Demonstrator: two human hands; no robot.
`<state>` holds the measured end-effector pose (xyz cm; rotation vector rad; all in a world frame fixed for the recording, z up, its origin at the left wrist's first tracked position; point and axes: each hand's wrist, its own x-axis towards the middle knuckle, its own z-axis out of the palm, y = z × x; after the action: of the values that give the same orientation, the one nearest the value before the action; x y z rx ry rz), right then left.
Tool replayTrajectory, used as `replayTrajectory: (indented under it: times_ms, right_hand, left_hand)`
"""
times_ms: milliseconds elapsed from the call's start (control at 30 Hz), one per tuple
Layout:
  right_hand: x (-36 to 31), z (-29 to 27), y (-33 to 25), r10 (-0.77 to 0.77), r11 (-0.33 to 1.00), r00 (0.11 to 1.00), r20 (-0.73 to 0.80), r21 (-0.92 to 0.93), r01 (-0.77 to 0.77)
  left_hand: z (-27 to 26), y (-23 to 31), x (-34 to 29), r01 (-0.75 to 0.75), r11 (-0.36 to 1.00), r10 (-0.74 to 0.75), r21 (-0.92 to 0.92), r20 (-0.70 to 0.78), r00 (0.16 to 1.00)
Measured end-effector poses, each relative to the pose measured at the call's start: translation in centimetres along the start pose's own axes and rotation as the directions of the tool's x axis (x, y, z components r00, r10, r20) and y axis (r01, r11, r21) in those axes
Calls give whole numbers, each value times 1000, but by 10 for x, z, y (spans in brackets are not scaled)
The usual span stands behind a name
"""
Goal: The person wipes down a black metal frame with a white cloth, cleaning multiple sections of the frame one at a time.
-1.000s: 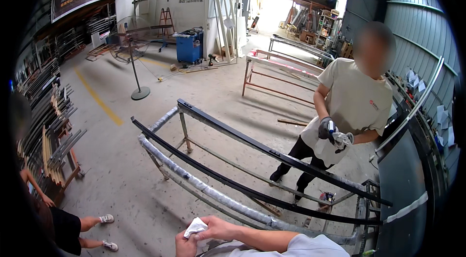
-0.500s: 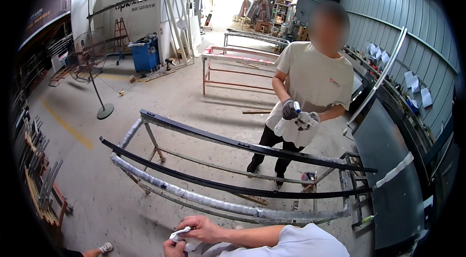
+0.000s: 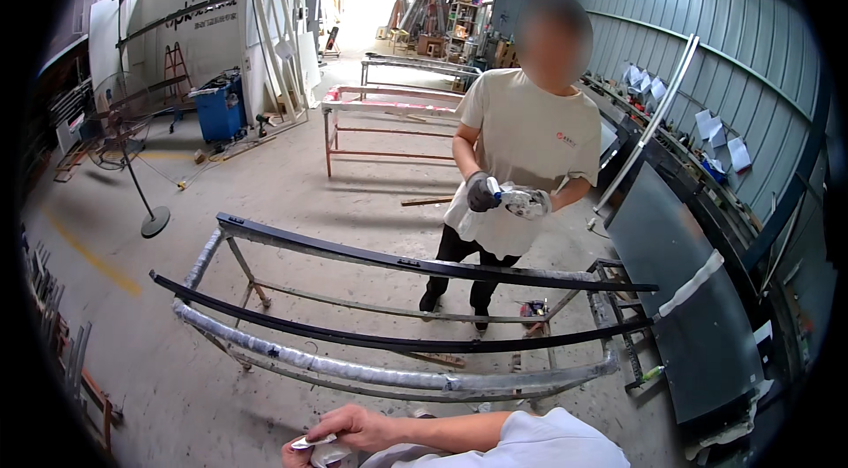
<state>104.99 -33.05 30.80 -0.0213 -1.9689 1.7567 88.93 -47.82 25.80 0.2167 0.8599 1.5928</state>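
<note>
At the lower edge, the right hand (image 3: 353,426) pinches a small silvery-white wrapped piece (image 3: 311,443) between thumb and fingers. The left hand (image 3: 300,455) is mostly hidden; finger state indeterminable. Just beyond lies a wrapped curved metal rail (image 3: 353,368) on a metal trestle frame (image 3: 243,260).

Left hand (image 3: 300,455) half cut off by the bottom edge; only its knuckles show. Small pale thing (image 3: 311,443) pinched in the fingers of the right hand (image 3: 353,426), too small to tell what. Grip of either hand unclear. Co-worker's face blurred. Object (image 3: 517,199) in the co-worker's gloved hands is whitish with a blue bit, kind unclear. Small red item (image 3: 533,309) on the floor by the rack: too small. Dark panel (image 3: 680,309) at right fades into the fisheye rim.
</note>
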Motion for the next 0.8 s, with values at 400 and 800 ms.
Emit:
replayTrajectory:
  times_ms: [400,800]
  right_hand:
    - [-3,9,8,360,883,932,-25,333,-332]
    - [0,29,-6,326,908,927,-185,333,-253]
  left_hand:
    - [-17,4,6,-81,970,58,228,105,993]
    - [-19,9,-6,-134,965,140,225,-10,990]
